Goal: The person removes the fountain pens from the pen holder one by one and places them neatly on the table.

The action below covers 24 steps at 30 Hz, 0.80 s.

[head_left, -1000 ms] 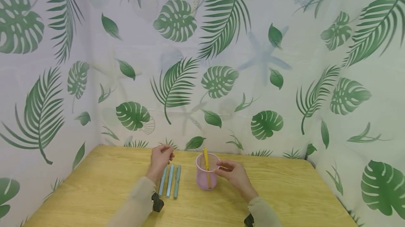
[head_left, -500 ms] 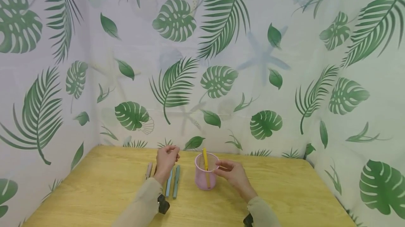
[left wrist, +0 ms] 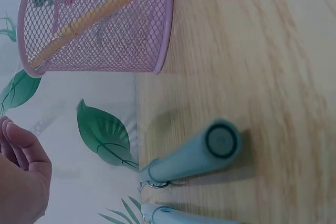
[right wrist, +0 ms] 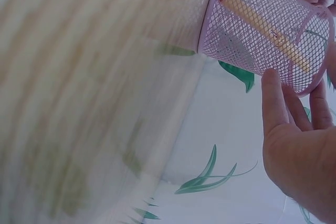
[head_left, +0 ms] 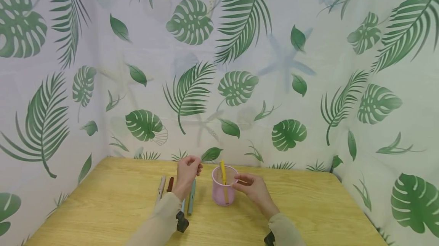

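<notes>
A pink mesh pen holder (head_left: 218,194) stands upright on the table with a yellow pen (head_left: 223,171) leaning inside it. My right hand (head_left: 255,192) holds the holder at its right side near the rim, thumb in front and fingers toward the back. Left of the holder, my left hand (head_left: 188,171) hovers above a row of pens, its fingers loosely curled with nothing visible in them. A green pen (head_left: 191,200) lies nearest the holder. A light blue pen (left wrist: 173,215) beside it is mostly hidden by the left wrist. Farther left lie a dark red pen (head_left: 170,184) and a pale pinkish pen (head_left: 161,187).
The wooden table (head_left: 103,208) ends at the back against a white curtain (head_left: 240,48) printed with green leaves. The curtain also runs along both sides. Dark wrist cameras sit at both sleeves.
My left hand has moved right across the pens, uncovering the pale and dark red ones and covering more of the blue ones. The right hand and pen holder have stayed in place.
</notes>
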Each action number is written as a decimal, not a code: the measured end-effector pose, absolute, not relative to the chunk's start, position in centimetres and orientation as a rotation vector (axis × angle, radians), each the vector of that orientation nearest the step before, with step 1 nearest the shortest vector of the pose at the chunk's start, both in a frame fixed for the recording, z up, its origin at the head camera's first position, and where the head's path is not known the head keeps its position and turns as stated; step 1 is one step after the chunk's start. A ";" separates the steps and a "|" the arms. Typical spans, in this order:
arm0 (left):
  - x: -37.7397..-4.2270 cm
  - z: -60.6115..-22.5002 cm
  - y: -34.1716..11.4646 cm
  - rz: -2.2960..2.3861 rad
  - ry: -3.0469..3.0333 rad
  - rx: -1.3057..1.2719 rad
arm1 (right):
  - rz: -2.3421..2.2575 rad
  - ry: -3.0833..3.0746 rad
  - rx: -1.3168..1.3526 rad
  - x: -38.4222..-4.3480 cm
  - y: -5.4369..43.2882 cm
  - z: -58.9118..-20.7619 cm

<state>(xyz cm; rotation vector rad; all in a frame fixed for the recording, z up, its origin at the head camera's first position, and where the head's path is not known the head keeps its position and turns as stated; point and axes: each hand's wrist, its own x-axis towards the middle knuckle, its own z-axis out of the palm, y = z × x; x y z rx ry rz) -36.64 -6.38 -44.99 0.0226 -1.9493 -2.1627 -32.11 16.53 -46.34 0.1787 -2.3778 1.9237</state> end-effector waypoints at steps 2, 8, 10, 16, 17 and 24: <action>-36.7 -44.9 -6.2 -2.164 -1.947 0.000 | 1.924 -2.378 0.175 -32.1 16.5 -46.3; -36.8 -45.1 -5.5 -2.111 -2.004 -0.059 | 1.921 -2.375 0.170 -32.1 16.5 -46.4; -36.8 -45.3 -5.3 -2.083 -2.038 -0.083 | 1.913 -2.377 0.172 -32.2 16.5 -46.4; -36.8 -45.5 -4.3 -2.052 -2.116 -0.103 | 1.921 -2.377 0.179 -32.2 16.6 -46.4; -36.8 -45.5 -4.2 -2.054 -2.125 -0.100 | 1.923 -2.378 0.178 -32.2 16.6 -46.4; -37.1 -45.6 -3.3 -2.035 -2.181 -0.112 | 1.930 -2.384 0.175 -32.1 16.5 -46.4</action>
